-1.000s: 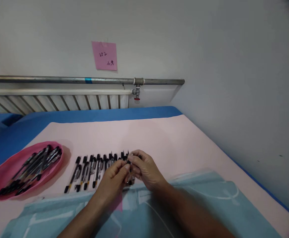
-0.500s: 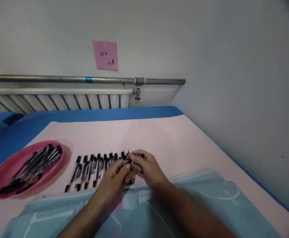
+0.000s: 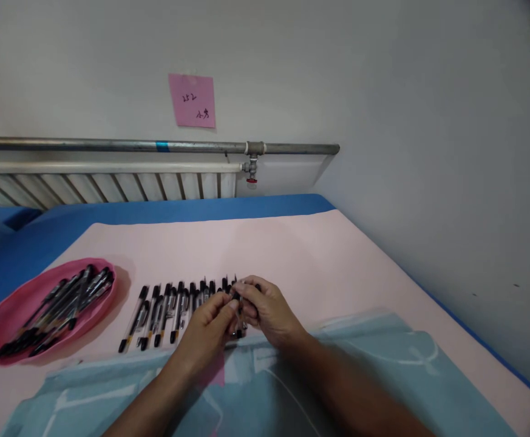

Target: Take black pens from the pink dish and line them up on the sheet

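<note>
My left hand (image 3: 207, 331) and my right hand (image 3: 267, 312) meet at the right end of a row of black pens (image 3: 169, 306) laid side by side on the pink sheet (image 3: 269, 255). Both hands are closed in a pinch on one black pen (image 3: 237, 303) held between them; most of it is hidden by my fingers. A pink oval tray (image 3: 0, 325) at the left holds several more black pens (image 3: 55, 309).
A light blue cloth (image 3: 360, 376) lies under my forearms at the near edge. Blue bedding (image 3: 178, 209) borders the pink sheet at the back. Behind are a radiator (image 3: 110, 185), a metal pipe (image 3: 155, 146) with a red valve, and a pink note (image 3: 192, 101) on the wall. The right wall is close.
My right hand's fingers shifted slightly around the pen; both hands stay at the same spot. The pen row and tray have not moved.
</note>
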Demonstrator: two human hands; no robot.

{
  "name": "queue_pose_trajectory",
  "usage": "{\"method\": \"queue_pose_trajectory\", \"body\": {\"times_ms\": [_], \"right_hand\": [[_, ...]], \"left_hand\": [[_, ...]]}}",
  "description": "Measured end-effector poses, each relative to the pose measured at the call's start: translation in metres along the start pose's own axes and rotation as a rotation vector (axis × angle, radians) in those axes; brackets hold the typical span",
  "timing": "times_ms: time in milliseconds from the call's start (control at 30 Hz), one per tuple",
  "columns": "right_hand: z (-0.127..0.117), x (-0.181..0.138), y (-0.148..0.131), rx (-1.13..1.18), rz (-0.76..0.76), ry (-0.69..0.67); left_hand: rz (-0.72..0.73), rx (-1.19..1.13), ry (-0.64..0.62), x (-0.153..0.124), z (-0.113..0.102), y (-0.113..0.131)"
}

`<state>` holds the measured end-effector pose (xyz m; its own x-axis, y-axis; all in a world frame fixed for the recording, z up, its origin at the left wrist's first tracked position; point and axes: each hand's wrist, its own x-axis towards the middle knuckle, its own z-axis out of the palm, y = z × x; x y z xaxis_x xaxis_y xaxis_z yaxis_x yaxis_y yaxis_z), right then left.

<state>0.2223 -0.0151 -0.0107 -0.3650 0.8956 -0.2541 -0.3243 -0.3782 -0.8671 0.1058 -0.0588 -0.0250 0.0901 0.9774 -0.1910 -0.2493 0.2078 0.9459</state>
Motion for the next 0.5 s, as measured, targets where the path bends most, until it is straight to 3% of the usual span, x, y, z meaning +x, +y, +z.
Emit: {"method": "queue_pose_trajectory", "body": {"times_ms": [267, 500], "right_hand": [[-0.02, 0.01, -0.019, 0.085, -0.153, 0.196], [-0.008, 0.001, -0.015, -0.156, 0.016, 0.0]], "left_hand": [[-0.059, -0.025, -0.029, -0.003, 0.003, 0.002], [-0.149, -0.056, 0.049, -0.004, 0.008, 0.022]]}}
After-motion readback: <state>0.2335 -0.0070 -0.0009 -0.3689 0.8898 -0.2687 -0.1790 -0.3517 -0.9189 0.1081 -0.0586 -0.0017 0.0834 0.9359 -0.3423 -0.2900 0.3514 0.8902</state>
